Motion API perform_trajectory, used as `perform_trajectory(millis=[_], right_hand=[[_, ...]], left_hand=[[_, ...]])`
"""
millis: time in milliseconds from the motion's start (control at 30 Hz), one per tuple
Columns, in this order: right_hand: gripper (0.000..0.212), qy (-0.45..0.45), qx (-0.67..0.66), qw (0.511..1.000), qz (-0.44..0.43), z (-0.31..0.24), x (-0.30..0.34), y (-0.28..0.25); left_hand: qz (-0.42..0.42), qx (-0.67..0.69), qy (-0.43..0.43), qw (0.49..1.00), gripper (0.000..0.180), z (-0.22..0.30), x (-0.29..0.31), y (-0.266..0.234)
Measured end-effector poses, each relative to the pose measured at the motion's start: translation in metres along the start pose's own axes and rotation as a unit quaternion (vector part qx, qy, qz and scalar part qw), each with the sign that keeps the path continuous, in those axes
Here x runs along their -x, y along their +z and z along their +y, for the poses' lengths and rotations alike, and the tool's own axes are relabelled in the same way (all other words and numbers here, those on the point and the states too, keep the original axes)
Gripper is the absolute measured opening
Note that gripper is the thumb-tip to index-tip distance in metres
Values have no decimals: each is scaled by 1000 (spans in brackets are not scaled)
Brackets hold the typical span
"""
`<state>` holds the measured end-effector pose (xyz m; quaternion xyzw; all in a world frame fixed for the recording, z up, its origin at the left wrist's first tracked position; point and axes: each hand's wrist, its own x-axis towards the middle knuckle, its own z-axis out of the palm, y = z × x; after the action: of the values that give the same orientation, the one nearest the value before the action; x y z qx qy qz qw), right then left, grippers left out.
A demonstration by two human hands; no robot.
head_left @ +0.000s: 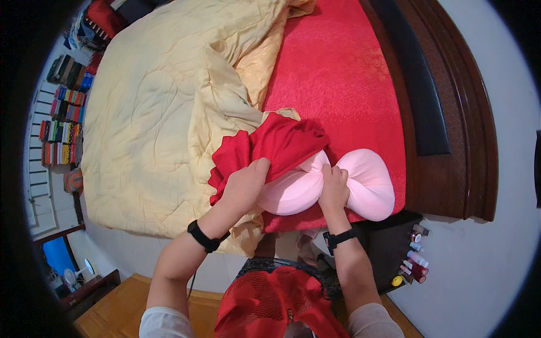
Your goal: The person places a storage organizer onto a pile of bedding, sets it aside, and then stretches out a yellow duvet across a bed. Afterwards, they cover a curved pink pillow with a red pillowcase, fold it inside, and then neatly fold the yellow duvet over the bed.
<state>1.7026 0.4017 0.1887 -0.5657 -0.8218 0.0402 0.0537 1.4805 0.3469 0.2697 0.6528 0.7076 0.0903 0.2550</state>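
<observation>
A soft pink pillow [369, 183] lies at the near edge of the bed, pinched narrow at its middle. My right hand [335, 188] is closed around that narrow part, bunching the fabric. Over the pillow's left part lies a red cloth cover [282, 138], its folds gathered to the left. My left hand [246, 183] grips the edge of this cover, with the fingers partly hidden beneath it. How far the pillow reaches inside the cover is hidden.
A pale yellow quilt [141, 112] is spread over the bed's left side, on a red plush sheet [338, 73]. The dark wooden headboard [451, 186] stands at the right. A black nightstand [383, 236] with small bottles [417, 258] is near it. Bookshelves [62, 129] line the far left.
</observation>
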Motion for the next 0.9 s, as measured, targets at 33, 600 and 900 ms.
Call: perform_trajectory(millis=[33, 600, 900], right_hand=[[21, 17, 6, 1000, -13, -2, -1, 2], [36, 100, -102, 988, -57, -2, -14, -15], [41, 146, -72, 987, -7, -32, -27, 2]], left_hand=[[-21, -5, -9, 1000, 32, -2, 1, -2], [41, -78, -17, 996, 29, -46, 3, -17], [124, 36, 91, 987, 30, -21, 5, -24]])
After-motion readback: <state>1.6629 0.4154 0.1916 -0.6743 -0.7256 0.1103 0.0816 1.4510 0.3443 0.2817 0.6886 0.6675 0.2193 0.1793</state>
